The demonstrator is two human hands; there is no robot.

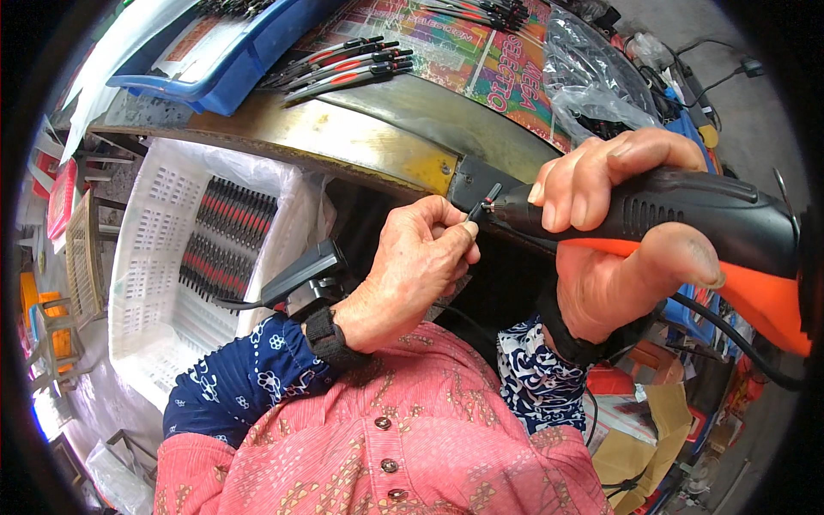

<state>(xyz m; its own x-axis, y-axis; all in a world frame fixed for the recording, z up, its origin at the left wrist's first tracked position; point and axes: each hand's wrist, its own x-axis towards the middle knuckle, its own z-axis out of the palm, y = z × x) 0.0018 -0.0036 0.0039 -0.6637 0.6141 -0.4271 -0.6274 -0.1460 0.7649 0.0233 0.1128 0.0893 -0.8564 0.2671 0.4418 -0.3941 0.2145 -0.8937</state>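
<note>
My left hand [410,262] pinches a small, slim black part [477,210] between thumb and fingertips in front of the table edge. Most of that part is covered by the fingers. My right hand [601,193] is wrapped around a black and orange electric screwdriver [678,210], fingers over the top and thumb along the near side. The tool lies level, its tip pointing left. Its tip meets or nearly meets the black part; whether they touch I cannot tell.
A white plastic basket [142,292] at left holds rows of slim black-and-red pieces [225,227]. More slim pieces [348,69] lie on the table beside a blue tray [227,90]. A clear plastic bag [596,73] and an open cardboard box [665,429] are at right.
</note>
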